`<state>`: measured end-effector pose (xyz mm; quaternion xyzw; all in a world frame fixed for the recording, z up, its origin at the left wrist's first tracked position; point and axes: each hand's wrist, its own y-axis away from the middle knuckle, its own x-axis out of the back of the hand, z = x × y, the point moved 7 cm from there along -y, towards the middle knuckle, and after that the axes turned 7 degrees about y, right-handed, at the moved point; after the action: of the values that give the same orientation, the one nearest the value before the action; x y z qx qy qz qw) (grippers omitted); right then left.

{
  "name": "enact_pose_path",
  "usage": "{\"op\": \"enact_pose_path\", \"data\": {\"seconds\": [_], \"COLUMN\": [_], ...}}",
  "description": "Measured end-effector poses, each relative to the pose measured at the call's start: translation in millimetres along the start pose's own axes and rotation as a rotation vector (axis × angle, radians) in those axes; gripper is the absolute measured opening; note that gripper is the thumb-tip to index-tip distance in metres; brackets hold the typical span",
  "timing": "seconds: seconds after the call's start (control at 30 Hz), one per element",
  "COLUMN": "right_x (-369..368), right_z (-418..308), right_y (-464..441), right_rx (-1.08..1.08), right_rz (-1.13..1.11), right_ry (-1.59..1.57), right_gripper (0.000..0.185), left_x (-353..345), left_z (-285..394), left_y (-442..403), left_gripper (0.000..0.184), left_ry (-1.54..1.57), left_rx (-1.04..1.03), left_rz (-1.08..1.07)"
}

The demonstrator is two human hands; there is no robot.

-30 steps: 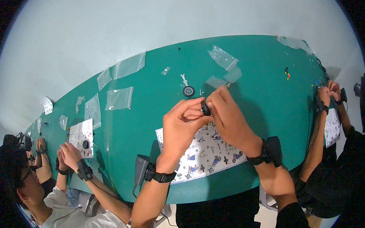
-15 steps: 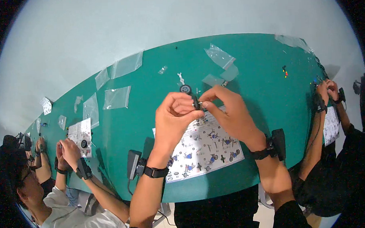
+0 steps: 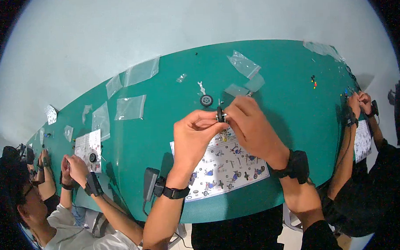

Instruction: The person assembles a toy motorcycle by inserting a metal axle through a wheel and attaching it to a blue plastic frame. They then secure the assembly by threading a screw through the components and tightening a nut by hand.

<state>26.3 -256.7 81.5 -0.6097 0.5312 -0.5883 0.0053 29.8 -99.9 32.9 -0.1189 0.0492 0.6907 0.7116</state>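
Above the top part of a printed instruction sheet (image 3: 226,174), my left hand (image 3: 193,133) is closed on a small black wheel (image 3: 220,113) seen edge-on. Silvery bits stick out from both of its sides. My right hand (image 3: 256,131) pinches at the wheel's right side, where a small metal piece shows between the fingertips; its exact kind is hidden. Just beyond the hands lie another black wheel (image 3: 206,100) and a small silver wrench (image 3: 201,87). Some small parts (image 3: 224,135) on the sheet are partly covered by my hands.
Clear plastic bags (image 3: 244,64) lie across the green table (image 3: 164,104). Small coloured pieces (image 3: 314,82) are at the right. A co-worker's hands (image 3: 76,170) work at the left near a sheet with a wheel; another person's hands (image 3: 358,102) are at the right.
My right hand has turned, its fingers now more bunched against the wheel. The wheel has moved slightly right and stands edge-on. The whole view has shifted a little.
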Motion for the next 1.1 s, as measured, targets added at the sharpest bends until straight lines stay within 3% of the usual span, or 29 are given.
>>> {"op": "enact_pose_path", "data": {"seconds": [0.13,0.23,0.43,0.53,0.67,0.73,0.83,0.93,1.1], "right_x": [-2.3,-8.6,-15.2,-38.3,-40.3,-39.8,-29.4,-15.9,-0.6], "right_z": [-2.8,5.8,14.9,27.9,26.0,28.7,29.2,21.3,9.7], "right_y": [-0.3,3.4,8.2,25.1,30.9,33.6,21.3,10.0,5.5], "right_rx": [0.022,-0.136,-0.366,-0.67,-0.814,-0.824,-0.695,-0.366,-0.283], "right_rz": [-0.024,-0.179,-0.278,-0.358,-0.445,-0.476,-0.334,-0.069,-0.046], "right_ry": [-0.026,-0.179,-0.454,-0.863,-1.089,-1.201,-0.855,-0.532,-0.321], "right_gripper": [0.011,0.011,0.027,0.034,0.034,0.032,0.023,0.01,0.013], "left_x": [2.7,0.9,-3.0,-4.4,-7.6,-5.6,1.8,6.3,6.7], "left_z": [-0.5,-2.7,5.0,7.9,16.6,8.1,5.0,3.5,2.4], "left_y": [0.8,1.6,5.2,4.3,7.0,4.6,1.1,-1.1,-0.7], "left_gripper": [0.02,0.021,0.026,0.027,0.027,0.026,0.024,0.023,0.024], "left_ry": [-0.04,-0.095,-0.136,-0.205,-0.317,-0.21,-0.096,-0.065,-0.079], "left_rx": [0.071,0.093,0.016,-0.071,-0.152,-0.032,0.025,0.02,0.035], "left_rz": [-0.025,-0.036,-0.047,-0.061,-0.096,-0.077,-0.027,0.0,0.003]}}
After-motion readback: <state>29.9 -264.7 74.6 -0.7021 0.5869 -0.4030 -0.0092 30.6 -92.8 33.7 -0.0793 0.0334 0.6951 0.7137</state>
